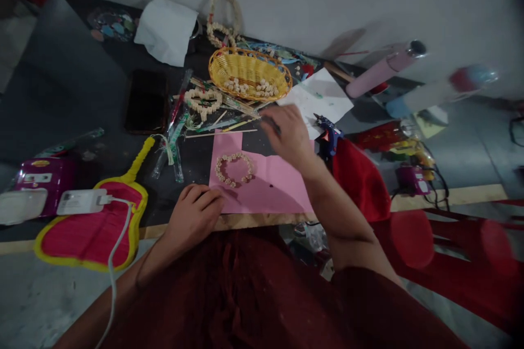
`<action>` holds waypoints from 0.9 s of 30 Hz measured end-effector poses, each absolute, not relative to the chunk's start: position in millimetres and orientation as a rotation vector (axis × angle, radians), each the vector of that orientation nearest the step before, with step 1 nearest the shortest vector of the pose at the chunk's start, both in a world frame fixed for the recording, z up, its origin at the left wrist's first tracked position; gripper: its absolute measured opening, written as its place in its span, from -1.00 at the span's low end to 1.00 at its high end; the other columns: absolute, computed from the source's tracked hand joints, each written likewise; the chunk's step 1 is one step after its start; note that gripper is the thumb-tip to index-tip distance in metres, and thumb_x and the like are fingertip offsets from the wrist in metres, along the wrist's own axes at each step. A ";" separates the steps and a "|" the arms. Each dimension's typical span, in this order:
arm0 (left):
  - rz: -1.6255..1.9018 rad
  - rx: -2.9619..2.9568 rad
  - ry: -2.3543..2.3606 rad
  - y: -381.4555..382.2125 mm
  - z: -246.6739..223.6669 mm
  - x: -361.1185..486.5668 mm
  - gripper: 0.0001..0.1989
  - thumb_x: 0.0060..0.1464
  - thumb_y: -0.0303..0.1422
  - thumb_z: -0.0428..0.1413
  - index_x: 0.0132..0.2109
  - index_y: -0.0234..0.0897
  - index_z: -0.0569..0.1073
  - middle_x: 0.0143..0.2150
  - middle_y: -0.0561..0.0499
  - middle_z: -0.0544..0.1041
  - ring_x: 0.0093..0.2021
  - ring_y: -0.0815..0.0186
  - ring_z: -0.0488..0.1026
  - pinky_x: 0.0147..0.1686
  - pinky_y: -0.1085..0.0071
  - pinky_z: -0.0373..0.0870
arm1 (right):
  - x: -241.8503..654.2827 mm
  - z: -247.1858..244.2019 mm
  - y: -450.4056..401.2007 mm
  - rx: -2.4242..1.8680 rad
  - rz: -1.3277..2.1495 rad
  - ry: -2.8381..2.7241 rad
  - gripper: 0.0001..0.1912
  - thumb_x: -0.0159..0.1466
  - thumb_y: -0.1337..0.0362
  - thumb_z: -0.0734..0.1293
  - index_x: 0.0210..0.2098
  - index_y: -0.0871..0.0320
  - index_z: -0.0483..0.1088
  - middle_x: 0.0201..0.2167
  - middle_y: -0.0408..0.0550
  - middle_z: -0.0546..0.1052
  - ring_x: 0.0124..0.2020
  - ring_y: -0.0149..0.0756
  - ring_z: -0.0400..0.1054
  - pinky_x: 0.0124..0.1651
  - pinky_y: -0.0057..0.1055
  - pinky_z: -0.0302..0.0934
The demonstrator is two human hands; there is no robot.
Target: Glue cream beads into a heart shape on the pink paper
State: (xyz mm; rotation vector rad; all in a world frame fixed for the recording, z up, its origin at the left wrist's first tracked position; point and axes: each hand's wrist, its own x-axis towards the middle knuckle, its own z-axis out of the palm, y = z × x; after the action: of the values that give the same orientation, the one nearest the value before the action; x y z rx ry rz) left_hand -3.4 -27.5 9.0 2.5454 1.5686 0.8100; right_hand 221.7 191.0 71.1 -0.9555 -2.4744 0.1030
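My left hand (198, 210) rests at the table's front edge, its fingers bent and lying on the left edge of a pink paper sheet (282, 185). Beside it on the sheet lies a heart-shaped ring of small cream beads (234, 169), with a gap at its lower side. Above the sheet's upper part hovers my right hand (289, 133), thumb and fingers apart, pointing left toward a heap of thin sticks (241, 106); no held object shows. A yellow wicker basket (250, 68) with cream bead clusters stands just beyond. Another beaded heart (203, 102) lies left of the sticks.
A blue glue gun (327, 133) and red cloth (360, 180) lie to the right, with white paper (319, 95) and a pink bottle (385, 71) behind. At left are a phone (146, 101), a pink-and-yellow fan (96, 223) and a white charger (82, 202) with a cable.
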 end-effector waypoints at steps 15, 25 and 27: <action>0.780 2.535 1.538 -25.9 11.9 -5.9 -0.83 0.28 -0.48 0.15 -0.05 -0.18 0.57 -0.07 0.05 0.68 -0.08 0.17 0.43 -0.02 0.15 0.33 | 164.3 55.6 337.0 -1.246 0.196 -2.587 -0.68 0.46 0.08 0.29 -0.18 0.16 0.59 -0.18 0.04 0.68 -0.10 -0.17 0.53 0.02 -0.17 0.33; 0.796 2.553 1.579 -22.8 17.8 -2.0 -0.84 0.28 -0.48 0.18 -0.08 -0.14 0.60 -0.10 0.04 0.68 -0.07 0.16 0.46 0.00 0.16 0.32 | 240.6 55.2 123.7 -0.921 0.390 -2.379 -0.86 0.44 0.22 0.33 -0.16 0.05 0.55 -0.23 -0.03 0.67 -0.18 -0.19 0.50 -0.05 -0.14 0.37; 0.828 2.547 1.618 -18.8 20.6 0.3 -0.84 0.28 -0.48 0.19 -0.07 -0.14 0.60 -0.12 0.02 0.68 -0.07 0.15 0.46 -0.03 0.17 0.33 | 244.8 34.7 90.2 -0.990 0.433 -2.406 -0.86 0.42 0.27 0.35 -0.13 0.03 0.58 -0.19 -0.02 0.67 -0.12 -0.17 0.48 0.02 -0.11 0.35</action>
State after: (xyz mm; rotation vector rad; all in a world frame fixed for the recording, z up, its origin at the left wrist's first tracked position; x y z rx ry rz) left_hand 0.3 -18.8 20.6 2.5467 1.6176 0.8282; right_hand 244.8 90.2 34.7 -0.9899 -2.4062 0.4325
